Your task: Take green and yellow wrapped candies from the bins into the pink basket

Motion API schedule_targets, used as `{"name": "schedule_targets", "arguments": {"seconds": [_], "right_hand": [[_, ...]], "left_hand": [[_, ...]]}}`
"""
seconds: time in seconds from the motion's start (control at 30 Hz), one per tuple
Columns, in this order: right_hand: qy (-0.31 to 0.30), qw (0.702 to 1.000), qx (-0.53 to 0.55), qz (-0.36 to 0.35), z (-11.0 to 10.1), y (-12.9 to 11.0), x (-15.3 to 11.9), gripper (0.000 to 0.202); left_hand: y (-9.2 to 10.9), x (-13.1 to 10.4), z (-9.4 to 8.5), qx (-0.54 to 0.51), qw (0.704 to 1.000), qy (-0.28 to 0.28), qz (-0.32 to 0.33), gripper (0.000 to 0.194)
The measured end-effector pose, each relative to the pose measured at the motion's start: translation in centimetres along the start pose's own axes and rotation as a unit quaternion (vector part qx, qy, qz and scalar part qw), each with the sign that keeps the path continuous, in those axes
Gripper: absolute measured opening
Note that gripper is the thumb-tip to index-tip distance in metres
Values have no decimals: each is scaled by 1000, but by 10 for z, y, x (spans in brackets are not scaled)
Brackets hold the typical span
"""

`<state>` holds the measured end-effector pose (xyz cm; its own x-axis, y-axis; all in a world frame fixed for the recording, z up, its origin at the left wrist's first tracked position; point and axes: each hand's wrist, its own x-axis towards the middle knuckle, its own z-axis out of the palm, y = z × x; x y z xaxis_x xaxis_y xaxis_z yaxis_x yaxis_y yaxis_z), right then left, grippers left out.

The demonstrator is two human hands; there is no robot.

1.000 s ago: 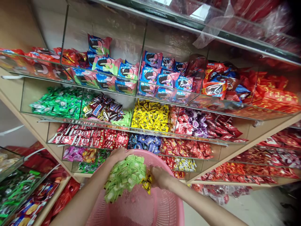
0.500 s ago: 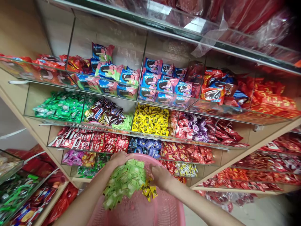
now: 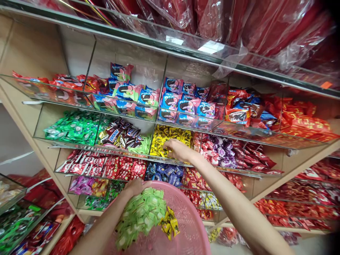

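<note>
A pink plastic basket [image 3: 203, 232] is held at its far left rim by my left hand [image 3: 135, 187], whose fingers wrap over the edge. Inside it lie a heap of light green packets [image 3: 145, 212] and a small group of yellow packets [image 3: 170, 224]. My right hand [image 3: 176, 148] is at the yellow candies [image 3: 162, 136] in the middle shelf compartment, its fingers bent down over them. Whether those fingers pinch a candy cannot be made out.
Glass-fronted shelves [image 3: 127, 152] hold Snickers bars [image 3: 114, 136], green candies [image 3: 75, 127], purple and white candies [image 3: 225, 150] and blue cookie packs [image 3: 170, 101]. Red plastic-wrapped bags [image 3: 212, 17] lie on the top shelf. A side bin [image 3: 16, 219] stands at left.
My right hand has moved from over the basket up and forward to the yellow candies on the shelf. My left hand remains on the basket rim. The view has shifted slightly.
</note>
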<state>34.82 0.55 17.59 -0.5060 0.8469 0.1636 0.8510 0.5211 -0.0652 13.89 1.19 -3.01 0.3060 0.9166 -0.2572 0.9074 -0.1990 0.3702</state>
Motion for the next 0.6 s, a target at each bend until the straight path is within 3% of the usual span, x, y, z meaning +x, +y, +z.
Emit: {"name": "schedule_targets", "arguments": {"seconds": [0.27,0.43,0.6], "right_hand": [[-44,999,-27,12,14,2,11,30],[-10,1000,7,6,14,7,9,28],[48,996,51,48,16,14,8,25]], "left_hand": [[0,1,0,-4,1000,2,-6,70],[1,0,-2,-4,1000,2,-11,70],[-1,3,1,-1,1000,6,-7,72]]}}
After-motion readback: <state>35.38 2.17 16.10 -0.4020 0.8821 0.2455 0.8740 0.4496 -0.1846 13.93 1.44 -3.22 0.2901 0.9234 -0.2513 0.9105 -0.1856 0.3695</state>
